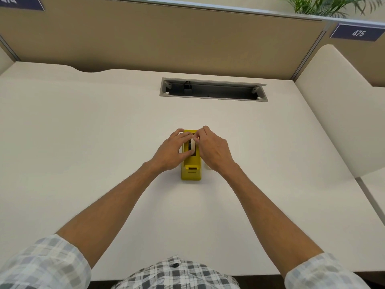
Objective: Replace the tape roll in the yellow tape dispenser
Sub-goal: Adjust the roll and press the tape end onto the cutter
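Yellow plastic block-shaped tape dispenser (191, 167) sits mid-desk on cream laminate desk (83, 142), cutter end toward person. Pale tape roll on dark hub (192, 145) stands upright in dispenser cradle. Left hand (173, 152) curls over roll's left side, thumb on roll face. Right hand (212, 151) pinches roll's top edge from right. Judgement: dispenser likely weighted, stays put; roll light, rigid, smooth edge slippery, so grip by flat sides near hub. Small pale object (207, 167) beside dispenser under right wrist, identity unclear.
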`<act>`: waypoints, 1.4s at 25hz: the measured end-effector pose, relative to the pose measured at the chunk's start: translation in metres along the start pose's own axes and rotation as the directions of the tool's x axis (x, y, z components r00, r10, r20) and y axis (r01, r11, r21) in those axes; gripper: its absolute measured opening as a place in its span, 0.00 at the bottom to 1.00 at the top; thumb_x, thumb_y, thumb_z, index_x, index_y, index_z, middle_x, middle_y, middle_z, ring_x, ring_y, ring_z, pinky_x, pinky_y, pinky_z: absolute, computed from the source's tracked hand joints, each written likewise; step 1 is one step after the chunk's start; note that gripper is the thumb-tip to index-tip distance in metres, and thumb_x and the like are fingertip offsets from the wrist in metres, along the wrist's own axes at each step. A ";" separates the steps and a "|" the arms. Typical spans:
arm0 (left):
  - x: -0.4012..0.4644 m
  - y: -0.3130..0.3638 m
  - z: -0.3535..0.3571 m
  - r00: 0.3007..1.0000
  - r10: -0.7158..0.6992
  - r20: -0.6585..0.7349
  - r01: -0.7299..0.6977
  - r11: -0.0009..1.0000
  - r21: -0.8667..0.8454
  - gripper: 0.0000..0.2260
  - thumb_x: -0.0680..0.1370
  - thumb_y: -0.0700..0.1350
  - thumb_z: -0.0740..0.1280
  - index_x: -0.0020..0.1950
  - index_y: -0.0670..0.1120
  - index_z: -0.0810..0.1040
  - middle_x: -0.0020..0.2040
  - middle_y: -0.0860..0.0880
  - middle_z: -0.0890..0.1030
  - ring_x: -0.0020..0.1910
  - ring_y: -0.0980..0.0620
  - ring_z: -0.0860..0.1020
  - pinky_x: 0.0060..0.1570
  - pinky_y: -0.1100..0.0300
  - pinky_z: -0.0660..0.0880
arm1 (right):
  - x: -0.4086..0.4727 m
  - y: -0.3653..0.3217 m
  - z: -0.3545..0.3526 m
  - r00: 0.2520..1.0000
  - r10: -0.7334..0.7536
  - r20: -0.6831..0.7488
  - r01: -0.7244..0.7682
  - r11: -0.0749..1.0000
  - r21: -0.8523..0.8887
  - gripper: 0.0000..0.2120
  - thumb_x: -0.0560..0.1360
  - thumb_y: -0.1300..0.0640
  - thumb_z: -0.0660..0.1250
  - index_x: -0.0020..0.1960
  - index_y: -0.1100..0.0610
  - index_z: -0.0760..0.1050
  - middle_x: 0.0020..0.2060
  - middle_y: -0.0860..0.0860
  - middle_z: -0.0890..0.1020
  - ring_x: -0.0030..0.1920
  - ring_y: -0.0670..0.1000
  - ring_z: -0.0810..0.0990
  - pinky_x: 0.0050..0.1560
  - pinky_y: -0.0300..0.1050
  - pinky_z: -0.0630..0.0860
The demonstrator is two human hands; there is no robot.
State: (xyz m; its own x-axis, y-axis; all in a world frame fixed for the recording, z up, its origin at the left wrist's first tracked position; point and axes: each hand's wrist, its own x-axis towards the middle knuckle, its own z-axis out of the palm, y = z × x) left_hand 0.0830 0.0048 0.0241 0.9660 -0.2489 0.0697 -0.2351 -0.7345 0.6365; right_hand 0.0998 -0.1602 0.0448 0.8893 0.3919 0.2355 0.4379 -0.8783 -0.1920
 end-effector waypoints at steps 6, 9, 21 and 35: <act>-0.001 -0.004 0.000 0.998 -0.009 0.059 0.014 0.996 -0.090 0.25 0.77 0.37 0.61 0.75 0.46 0.64 0.74 0.53 0.66 0.76 0.55 0.54 0.72 0.54 0.60 | -0.008 -0.008 -0.003 1.000 -0.008 0.004 0.008 1.000 -0.002 0.05 0.81 0.58 0.58 0.53 0.57 0.72 0.46 0.52 0.74 0.33 0.52 0.69 0.28 0.44 0.61; -0.001 -0.004 0.000 0.998 -0.023 0.055 0.030 0.993 -0.117 0.27 0.75 0.34 0.60 0.75 0.45 0.64 0.75 0.52 0.65 0.76 0.54 0.54 0.72 0.56 0.58 | -0.012 -0.012 -0.003 1.000 0.005 -0.002 -0.005 1.000 -0.008 0.05 0.81 0.59 0.59 0.52 0.57 0.72 0.46 0.52 0.74 0.32 0.52 0.67 0.27 0.43 0.57; -0.004 0.000 -0.002 0.998 -0.039 0.057 0.042 0.998 -0.054 0.26 0.78 0.37 0.60 0.75 0.49 0.63 0.76 0.53 0.63 0.77 0.54 0.53 0.71 0.50 0.61 | -0.033 -0.018 0.002 0.999 0.033 0.028 -0.032 0.999 -0.033 0.04 0.80 0.60 0.61 0.53 0.57 0.73 0.47 0.52 0.75 0.33 0.51 0.67 0.26 0.41 0.55; -0.003 -0.005 0.005 0.999 -0.034 0.043 0.036 0.999 -0.034 0.27 0.78 0.37 0.60 0.76 0.49 0.59 0.77 0.52 0.61 0.77 0.54 0.51 0.70 0.52 0.61 | -0.063 -0.028 0.004 0.997 0.072 0.011 -0.073 0.997 0.035 0.10 0.83 0.54 0.55 0.54 0.57 0.73 0.46 0.52 0.76 0.32 0.52 0.70 0.29 0.43 0.60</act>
State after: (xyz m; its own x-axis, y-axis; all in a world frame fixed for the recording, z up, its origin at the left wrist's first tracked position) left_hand 0.0806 0.0064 0.0171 0.9680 -0.2504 0.0152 -0.1969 -0.7210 0.6644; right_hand 0.0322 -0.1593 0.0312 0.9201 0.3304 0.2105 0.3764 -0.8944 -0.2415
